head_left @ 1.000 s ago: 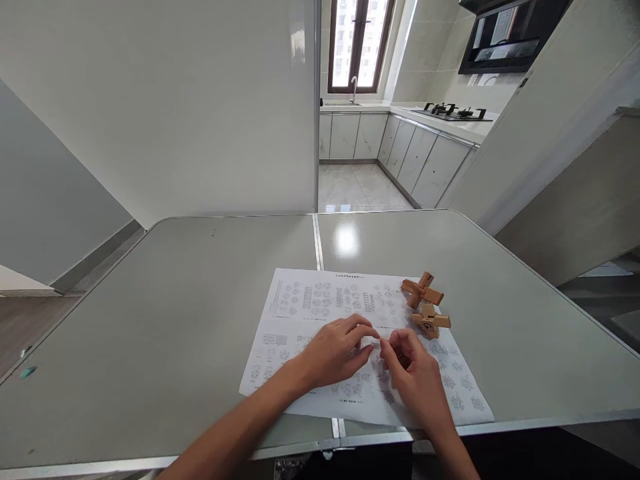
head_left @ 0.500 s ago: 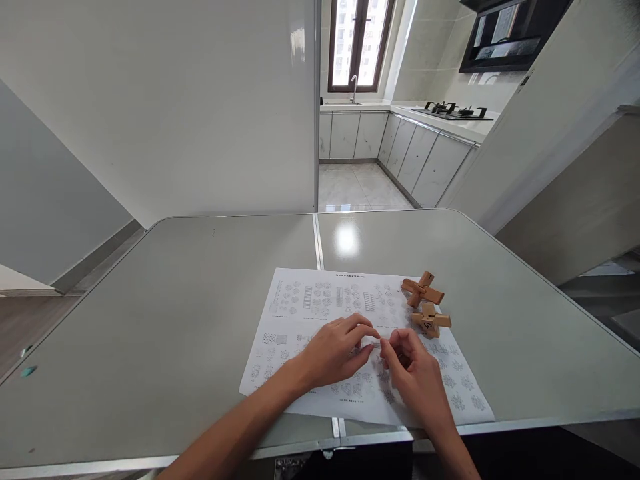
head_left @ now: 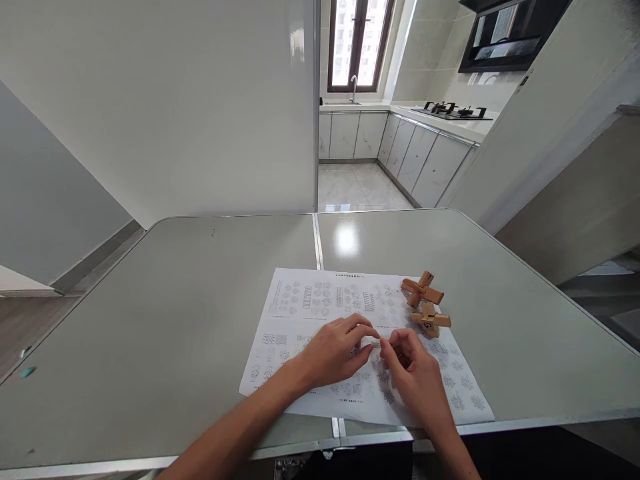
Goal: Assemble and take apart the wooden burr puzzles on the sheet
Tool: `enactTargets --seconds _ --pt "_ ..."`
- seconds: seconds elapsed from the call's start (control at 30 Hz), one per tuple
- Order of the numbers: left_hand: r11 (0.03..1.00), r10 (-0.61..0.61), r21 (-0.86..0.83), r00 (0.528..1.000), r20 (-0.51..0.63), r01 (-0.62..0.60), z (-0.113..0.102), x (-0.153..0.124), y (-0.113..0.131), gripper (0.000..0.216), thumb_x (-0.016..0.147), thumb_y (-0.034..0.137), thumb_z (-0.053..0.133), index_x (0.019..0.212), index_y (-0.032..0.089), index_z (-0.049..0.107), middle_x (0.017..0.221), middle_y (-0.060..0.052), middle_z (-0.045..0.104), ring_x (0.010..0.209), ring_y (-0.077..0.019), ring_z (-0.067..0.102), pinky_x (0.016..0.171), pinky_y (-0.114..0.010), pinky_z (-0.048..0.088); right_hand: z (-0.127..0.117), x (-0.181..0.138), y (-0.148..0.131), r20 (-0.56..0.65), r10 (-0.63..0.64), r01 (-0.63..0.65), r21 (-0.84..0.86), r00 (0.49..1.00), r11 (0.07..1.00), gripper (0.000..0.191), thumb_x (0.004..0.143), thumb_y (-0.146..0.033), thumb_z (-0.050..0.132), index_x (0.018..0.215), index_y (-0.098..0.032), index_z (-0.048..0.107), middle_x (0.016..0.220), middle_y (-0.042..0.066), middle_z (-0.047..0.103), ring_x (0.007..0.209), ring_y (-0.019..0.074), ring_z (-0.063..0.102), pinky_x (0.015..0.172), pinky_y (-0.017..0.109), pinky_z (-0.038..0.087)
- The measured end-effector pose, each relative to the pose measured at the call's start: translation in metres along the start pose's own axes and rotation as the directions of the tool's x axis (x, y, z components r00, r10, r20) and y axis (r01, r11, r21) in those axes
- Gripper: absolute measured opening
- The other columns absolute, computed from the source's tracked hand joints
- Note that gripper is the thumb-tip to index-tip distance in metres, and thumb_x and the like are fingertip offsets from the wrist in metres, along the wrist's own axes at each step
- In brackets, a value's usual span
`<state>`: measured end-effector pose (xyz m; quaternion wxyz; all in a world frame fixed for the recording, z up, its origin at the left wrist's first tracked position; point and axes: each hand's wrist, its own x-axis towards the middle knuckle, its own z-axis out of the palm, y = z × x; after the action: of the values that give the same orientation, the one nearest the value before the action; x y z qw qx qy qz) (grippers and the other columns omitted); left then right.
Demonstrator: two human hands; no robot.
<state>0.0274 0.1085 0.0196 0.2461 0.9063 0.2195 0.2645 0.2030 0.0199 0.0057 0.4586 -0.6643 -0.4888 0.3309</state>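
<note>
A large white printed sheet (head_left: 295, 320), covered in small line diagrams, lies across the table's seam. My left hand (head_left: 343, 350) hovers over or rests on its middle, thumb apart from the stretched fingers and nothing visible between them. Close to the left fingertips, my right hand (head_left: 413, 373) is closed, thumb and forefinger pinched together; whatever they may hold is too small or hidden to make out. Beyond the right hand, two wooden interlocking puzzles sit at the sheet's right side: a cross-shaped one (head_left: 423, 290) behind and a lighter one (head_left: 430, 320) nearer.
The grey folding table (head_left: 150, 333) has a metal edge and a metal seam down its middle. A small green object (head_left: 28, 372) lies near its left edge. Behind stand a white panel (head_left: 200, 100) and a kitchen with a stove (head_left: 455, 110).
</note>
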Motion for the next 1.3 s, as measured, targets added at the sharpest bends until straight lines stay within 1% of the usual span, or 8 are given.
enactTargets --seconds 0.13,0.33,0.5,0.67,0.77,0.9,1.07,1.3 --pt "1.0 0.0 -0.004 1.0 -0.002 0.0 0.0002 0.0001 0.0004 0.018 0.1 0.021 0.054 0.118 0.02 0.061 0.117 -0.007 0.068 0.08 -0.0144 0.069 0.076 -0.03 0.058 -0.0003 0.0005 0.0013 0.006 0.004 -0.004 0.004 1.0 1.0 0.034 0.098 -0.058 0.059 0.09 -0.025 0.055 0.075 0.0 0.066 0.066 0.0194 0.061 0.06 0.029 0.048" --pt "1.0 0.005 -0.005 1.0 -0.009 -0.005 0.0009 0.0001 -0.0003 0.019 0.101 0.022 0.054 0.118 0.021 0.061 0.117 -0.008 0.068 0.083 -0.0154 0.07 0.078 -0.031 0.059 0.0004 0.0004 0.0035 0.012 0.009 -0.009 -0.001 1.0 1.0 0.037 0.097 -0.061 0.058 0.089 -0.025 0.054 0.075 0.0 0.066 0.066 0.0199 0.061 0.06 0.029 0.047" --pt "1.0 0.002 -0.003 1.0 -0.001 -0.002 0.0006 0.0003 0.0 0.019 0.1 0.021 0.055 0.118 0.02 0.061 0.117 -0.008 0.068 0.08 -0.0146 0.069 0.077 -0.03 0.059 0.0007 0.0001 0.0022 0.009 0.006 -0.006 0.006 1.0 1.0 0.035 0.098 -0.059 0.058 0.089 -0.025 0.054 0.074 0.0 0.065 0.064 0.0194 0.059 0.06 0.03 0.047" --pt "1.0 0.005 0.01 1.0 0.006 -0.005 -0.0005 0.0002 0.0 0.02 0.101 0.021 0.054 0.119 0.021 0.061 0.118 -0.008 0.068 0.087 -0.0166 0.071 0.079 -0.031 0.06 -0.0004 -0.0004 0.0004 -0.002 -0.011 0.011 -0.002 1.0 1.0 0.032 0.098 -0.056 0.059 0.09 -0.025 0.055 0.074 0.001 0.066 0.063 0.0192 0.06 0.057 0.029 0.047" --pt "1.0 0.005 0.011 1.0 0.004 -0.005 -0.0008 0.0003 0.0 0.02 0.101 0.022 0.054 0.119 0.021 0.061 0.118 -0.008 0.068 0.089 -0.0174 0.071 0.08 -0.032 0.06 -0.0005 -0.0003 -0.0006 -0.011 -0.013 0.013 -0.001 1.0 1.0 0.035 0.097 -0.059 0.06 0.089 -0.025 0.056 0.074 0.001 0.067 0.064 0.0201 0.062 0.057 0.03 0.048" --pt "1.0 0.007 0.009 1.0 0.005 -0.007 -0.0006 0.0001 -0.0001 0.02 0.101 0.022 0.054 0.12 0.021 0.061 0.118 -0.008 0.068 0.09 -0.0178 0.071 0.079 -0.031 0.06 -0.0003 -0.0004 -0.0021 -0.005 0.002 -0.002 0.005 1.0 1.0 0.039 0.096 -0.063 0.059 0.089 -0.025 0.056 0.075 0.002 0.067 0.066 0.0212 0.063 0.059 0.03 0.049" --pt "1.0 0.004 0.011 1.0 0.007 -0.004 -0.0002 0.0001 -0.0001 0.019 0.101 0.021 0.054 0.118 0.02 0.061 0.118 -0.008 0.068 0.091 -0.0178 0.071 0.079 -0.031 0.06 -0.0002 -0.0006 0.0001 0.0 0.008 -0.008 0.009 1.0 1.0 0.035 0.097 -0.059 0.059 0.091 -0.025 0.056 0.076 0.001 0.068 0.064 0.0199 0.062 0.057 0.029 0.048" --pt "1.0 0.004 0.016 1.0 0.01 -0.004 -0.0011 0.0004 0.0011 0.019 0.101 0.021 0.054 0.118 0.02 0.061 0.117 -0.008 0.068 0.09 -0.0171 0.07 0.079 -0.031 0.059 0.0003 0.0008 0.005 -0.002 0.003 -0.003 -0.005 1.0 1.0 0.035 0.097 -0.059 0.06 0.09 -0.025 0.056 0.076 0.001 0.068 0.066 0.0204 0.064 0.059 0.029 0.048"
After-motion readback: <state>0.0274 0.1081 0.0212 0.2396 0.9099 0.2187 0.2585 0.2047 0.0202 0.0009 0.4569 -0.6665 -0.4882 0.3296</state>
